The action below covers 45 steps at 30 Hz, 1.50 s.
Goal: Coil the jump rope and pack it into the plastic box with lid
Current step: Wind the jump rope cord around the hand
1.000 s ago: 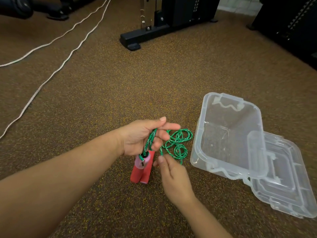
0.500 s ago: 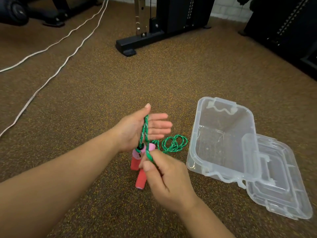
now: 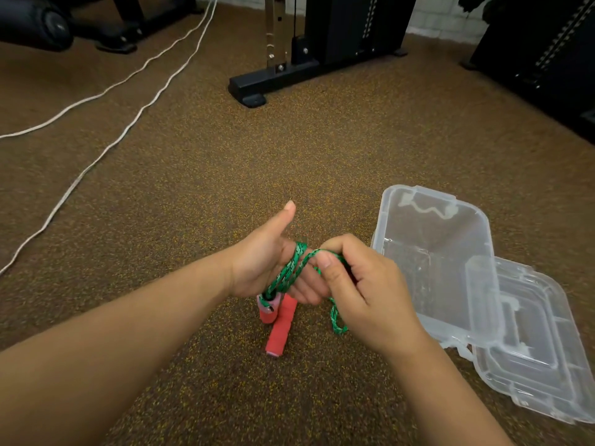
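Note:
The green braided jump rope runs across the palm of my left hand, whose thumb points up and whose fingers lie flat. Two red handles with pink caps hang below that hand, touching the floor. My right hand is closed on the rope just right of my left fingers, and a green loop dangles beneath it. The clear plastic box stands open on the floor to the right. Its clear lid lies beside it, partly under the box's near right corner.
Speckled brown rubber flooring stretches all round. Two white cables run diagonally at far left. A black gym machine base stands ahead, with more dark equipment at the far right and far left.
My right hand rose from below the handles to my left fingers, carrying the rope over the palm. The loose coils that lay on the floor are gone from view.

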Tool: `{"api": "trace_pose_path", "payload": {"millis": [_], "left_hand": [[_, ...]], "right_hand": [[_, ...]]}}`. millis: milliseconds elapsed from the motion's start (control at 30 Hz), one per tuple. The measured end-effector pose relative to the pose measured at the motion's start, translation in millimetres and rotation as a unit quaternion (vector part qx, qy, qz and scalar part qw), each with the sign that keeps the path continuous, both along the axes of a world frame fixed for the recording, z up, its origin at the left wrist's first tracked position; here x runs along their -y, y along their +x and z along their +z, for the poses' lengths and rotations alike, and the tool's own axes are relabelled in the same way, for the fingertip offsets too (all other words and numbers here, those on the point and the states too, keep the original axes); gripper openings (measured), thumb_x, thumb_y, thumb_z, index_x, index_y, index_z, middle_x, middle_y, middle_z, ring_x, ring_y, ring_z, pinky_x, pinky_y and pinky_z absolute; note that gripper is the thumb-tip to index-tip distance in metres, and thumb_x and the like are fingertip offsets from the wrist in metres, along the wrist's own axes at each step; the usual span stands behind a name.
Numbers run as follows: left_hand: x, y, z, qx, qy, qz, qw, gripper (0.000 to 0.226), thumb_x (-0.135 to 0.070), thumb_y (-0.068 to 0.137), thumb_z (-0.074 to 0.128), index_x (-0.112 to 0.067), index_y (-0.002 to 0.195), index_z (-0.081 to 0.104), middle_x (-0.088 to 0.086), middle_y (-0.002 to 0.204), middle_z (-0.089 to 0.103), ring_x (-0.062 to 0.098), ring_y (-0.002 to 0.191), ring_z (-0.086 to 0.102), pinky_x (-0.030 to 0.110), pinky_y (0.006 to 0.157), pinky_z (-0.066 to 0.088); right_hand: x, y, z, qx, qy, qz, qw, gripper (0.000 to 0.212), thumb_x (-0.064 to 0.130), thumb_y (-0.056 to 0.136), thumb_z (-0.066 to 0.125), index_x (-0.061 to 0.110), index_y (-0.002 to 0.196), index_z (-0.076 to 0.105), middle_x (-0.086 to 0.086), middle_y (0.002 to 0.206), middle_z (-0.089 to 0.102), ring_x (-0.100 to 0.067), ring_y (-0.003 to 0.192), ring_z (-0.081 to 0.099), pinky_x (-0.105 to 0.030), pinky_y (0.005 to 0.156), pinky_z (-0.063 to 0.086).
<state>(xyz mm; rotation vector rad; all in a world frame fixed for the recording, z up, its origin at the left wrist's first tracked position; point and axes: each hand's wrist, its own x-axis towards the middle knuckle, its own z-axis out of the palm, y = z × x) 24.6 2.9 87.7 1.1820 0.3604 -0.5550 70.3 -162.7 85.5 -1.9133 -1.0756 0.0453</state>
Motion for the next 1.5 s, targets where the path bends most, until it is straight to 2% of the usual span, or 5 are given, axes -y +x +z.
{"api": "trace_pose_path", "payload": {"millis": [333, 600, 800, 1033, 1500], "left_hand": [[-7.3, -13.0, 8.9, -0.006, -0.132, -0.191, 0.973, 0.058, -0.050, 0.090, 0.032, -0.005, 0.092, 0.070, 0.012, 0.074, 0.074, 0.020, 0.066, 0.072, 0.023, 0.058, 0.054], [-7.2, -8.4, 14.5, 0.044, -0.170, -0.065, 0.982, 0.031, -0.031, 0.084, 0.052, -0.009, 0.089, 0.074, 0.009, 0.069, 0.074, 0.019, 0.060, 0.072, 0.026, 0.057, 0.057], [-6.5, 6.2, 15.8, 0.042, -0.143, 0.124, 0.981, 0.039, -0.031, 0.087, 0.044, -0.008, 0.092, 0.074, 0.003, 0.059, 0.072, 0.013, 0.051, 0.068, 0.023, 0.050, 0.055], [-4.3, 25.6, 15.8, 0.076, -0.140, 0.276, 0.948, 0.045, -0.034, 0.101, 0.029, -0.003, 0.119, 0.057, 0.007, 0.090, 0.076, 0.013, 0.075, 0.073, 0.023, 0.066, 0.058], [-6.3, 26.5, 12.4, 0.022, -0.094, 0.246, 0.964, 0.107, -0.080, 0.079, 0.007, 0.004, 0.140, 0.033, 0.025, 0.119, 0.063, 0.032, 0.110, 0.062, 0.037, 0.095, 0.047]], "right_hand": [[-11.4, 9.5, -18.7, -0.220, 0.089, -0.060, 0.970, 0.027, 0.047, 0.088, 0.050, 0.024, 0.076, 0.055, 0.014, 0.062, 0.048, 0.000, 0.058, 0.042, -0.027, 0.057, 0.038], [-19.5, -17.2, -64.6, -0.382, 0.096, -0.033, 0.919, 0.046, 0.070, 0.082, 0.048, 0.026, 0.081, 0.063, 0.003, 0.072, 0.059, -0.013, 0.069, 0.051, -0.045, 0.065, 0.044], [-6.5, -31.7, -67.7, -0.259, -0.011, -0.067, 0.963, 0.030, 0.035, 0.100, 0.038, 0.031, 0.075, 0.053, 0.024, 0.059, 0.054, -0.001, 0.052, 0.043, -0.026, 0.058, 0.032], [5.4, -34.2, -51.2, -0.112, -0.111, -0.013, 0.987, 0.039, 0.056, 0.093, 0.022, 0.030, 0.086, 0.051, 0.011, 0.072, 0.059, -0.009, 0.067, 0.055, -0.037, 0.063, 0.045], [-0.2, -29.4, 9.3, -0.011, -0.039, 0.057, 0.998, 0.030, 0.039, 0.089, 0.038, 0.019, 0.078, 0.057, 0.004, 0.065, 0.058, -0.013, 0.063, 0.054, -0.040, 0.058, 0.044]]}}
